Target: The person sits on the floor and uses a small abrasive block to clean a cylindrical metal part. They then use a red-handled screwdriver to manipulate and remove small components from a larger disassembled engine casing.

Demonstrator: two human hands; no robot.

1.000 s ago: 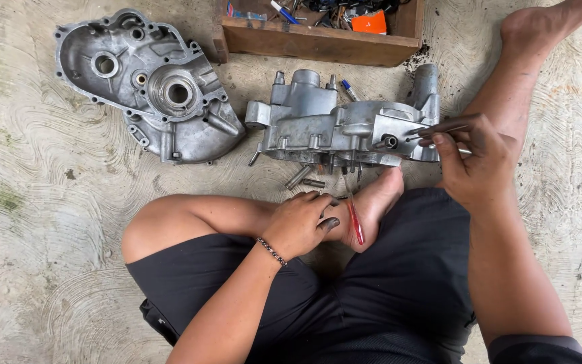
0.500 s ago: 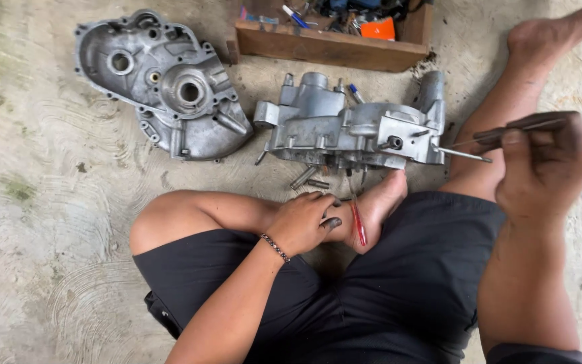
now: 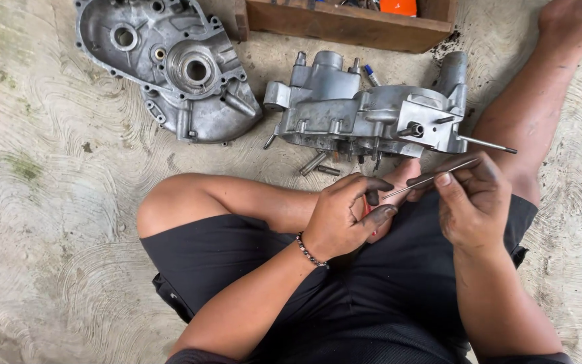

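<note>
Head view: right hand (image 3: 473, 202) pinches a thin metal rod (image 3: 429, 180) between thumb and fingers, its tip at the curled left hand (image 3: 345, 216), whose grip contents cannot be told; both above the lap. Ahead on concrete: grey engine casing (image 3: 365, 114), detached cover (image 3: 170, 67). Wooden box (image 3: 345, 23) at the top edge, holding an orange item (image 3: 399, 7).

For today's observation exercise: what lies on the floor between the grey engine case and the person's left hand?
In the head view, two loose metal pins lie between the engine case and the left hand.
</note>
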